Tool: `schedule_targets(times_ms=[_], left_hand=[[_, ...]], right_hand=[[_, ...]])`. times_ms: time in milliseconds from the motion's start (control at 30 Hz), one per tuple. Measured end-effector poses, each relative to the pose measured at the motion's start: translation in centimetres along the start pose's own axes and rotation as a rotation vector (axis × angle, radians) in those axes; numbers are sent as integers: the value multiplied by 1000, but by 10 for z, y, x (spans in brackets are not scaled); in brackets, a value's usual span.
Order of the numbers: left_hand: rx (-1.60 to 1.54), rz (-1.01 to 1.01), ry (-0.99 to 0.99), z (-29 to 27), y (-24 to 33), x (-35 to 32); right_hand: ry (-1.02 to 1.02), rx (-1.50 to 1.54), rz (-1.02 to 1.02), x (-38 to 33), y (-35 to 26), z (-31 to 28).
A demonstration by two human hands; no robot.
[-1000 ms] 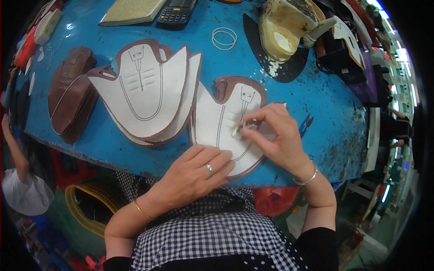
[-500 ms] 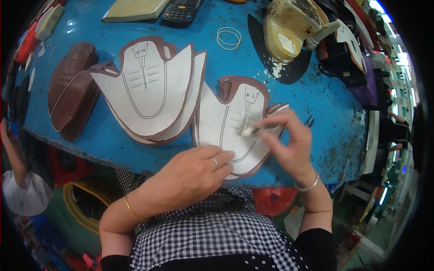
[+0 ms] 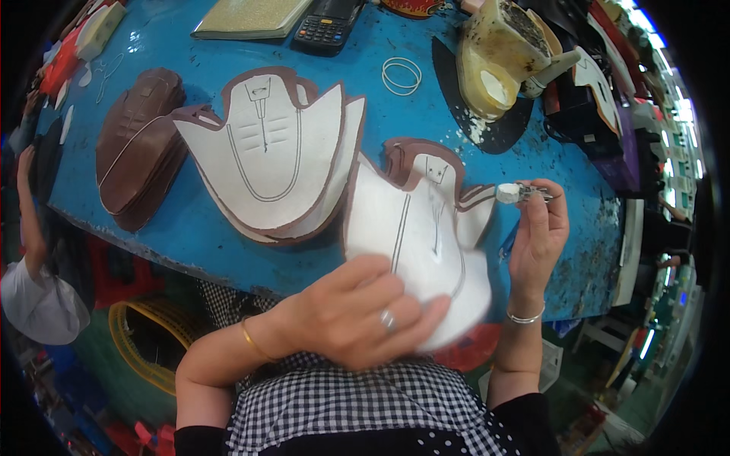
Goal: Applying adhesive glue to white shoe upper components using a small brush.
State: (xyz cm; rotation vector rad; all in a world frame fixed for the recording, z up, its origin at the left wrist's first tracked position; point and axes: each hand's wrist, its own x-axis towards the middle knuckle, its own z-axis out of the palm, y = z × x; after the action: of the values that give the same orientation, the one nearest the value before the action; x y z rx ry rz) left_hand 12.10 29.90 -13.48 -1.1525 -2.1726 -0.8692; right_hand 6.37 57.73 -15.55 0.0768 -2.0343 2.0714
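My left hand (image 3: 372,311), with a ring and smeared by motion, grips the near edge of a leather shoe upper piece (image 3: 418,235). That piece shows its white lining and pencil-like lines, and its near end is lifted and blurred over the table's front edge. More brown-edged pieces lie beneath it. Off to its right, my right hand (image 3: 541,228) pinches a small silvery tool with a rounded white end (image 3: 513,193), raised clear of the leather. To the left rests a stack of similar white-lined uppers (image 3: 266,152), and beyond it a brown bundle (image 3: 141,144) tied with a cord.
On the blue table (image 3: 205,262) stands a yellowish glue pot (image 3: 490,76) on a dark sheet with white crumbs. Two pale rings (image 3: 401,77), a handheld keypad device (image 3: 327,29) and a gold notebook (image 3: 247,19) lie at the back. Another person's arm (image 3: 30,228) shows at far left.
My right hand has drawn the white-ended tool off the leather, to the right and away. The left hand has shifted right and nearer, pulling up the near end of the top piece.
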Motion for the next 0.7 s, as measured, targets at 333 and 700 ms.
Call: schedule_targets(times_ms=[333,700], left_hand=[[496,-379,-119,-64,-52,-45],[-163,-287,-372,31,7,-30]], right_hand=[[-331,-281,50,-10,-8,23],[-596,-787,-268,6,1,41]])
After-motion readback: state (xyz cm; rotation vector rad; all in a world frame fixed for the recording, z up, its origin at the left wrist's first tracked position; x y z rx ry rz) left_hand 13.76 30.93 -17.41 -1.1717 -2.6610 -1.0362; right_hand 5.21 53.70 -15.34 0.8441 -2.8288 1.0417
